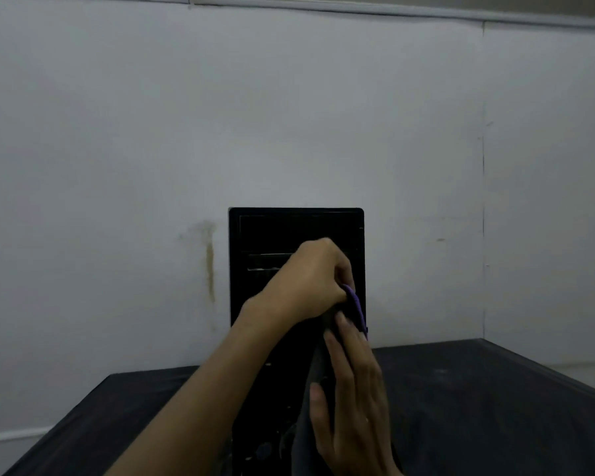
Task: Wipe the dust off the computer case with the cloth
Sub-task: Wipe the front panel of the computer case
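A black computer case [272, 231] stands upright on a dark table, its front panel facing me, close to the white wall. My left hand [306, 280] is in front of the case's middle, fingers curled round the top of a dark cloth [315, 376] with a purple edge. The cloth hangs down in front of the case. My right hand [351, 393] is lower, fingers laid along the hanging cloth and thumb on its other side, pinching it. The lower part of the case is hidden behind both hands and the cloth.
The dark table [478, 407] runs into a corner of white walls [117, 132]. A brownish stain [209, 259] marks the wall left of the case. The table's right edge [564, 379] slants toward me; its left edge falls off at lower left.
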